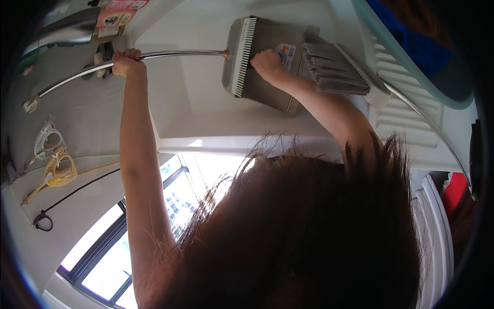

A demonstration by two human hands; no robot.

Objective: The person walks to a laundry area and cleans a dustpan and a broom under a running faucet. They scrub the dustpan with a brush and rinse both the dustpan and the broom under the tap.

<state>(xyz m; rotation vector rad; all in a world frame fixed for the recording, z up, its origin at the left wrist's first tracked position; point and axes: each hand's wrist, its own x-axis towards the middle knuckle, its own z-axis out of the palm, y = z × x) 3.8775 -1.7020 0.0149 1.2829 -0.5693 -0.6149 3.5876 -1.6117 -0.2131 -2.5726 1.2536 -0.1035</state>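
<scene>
My left hand point(126, 62) is closed around the metal pole point(185, 54) of a long-handled dustpan. The grey dustpan point(266, 90), with a row of pale teeth point(245, 58) and a sticker point(286, 54), lies inside a white sink basin point(185, 116). Over the pan's inner face is my right hand point(268, 67), its fingers curled; whether they grip anything is hidden. To the right, a broom head with grey bristles point(334, 65) rests beside the pan, partly above my right forearm. Its metal pole point(424, 110) runs toward the right edge.
A teal basin point(428, 83) holding blue cloth point(413, 42) stands at upper right, over a ridged washboard point(405, 123). Bottles point(115, 19) and soap point(99, 63) are at upper left. Straps and cords point(81, 189) hang near the window point(104, 258). Hair blocks the lower middle.
</scene>
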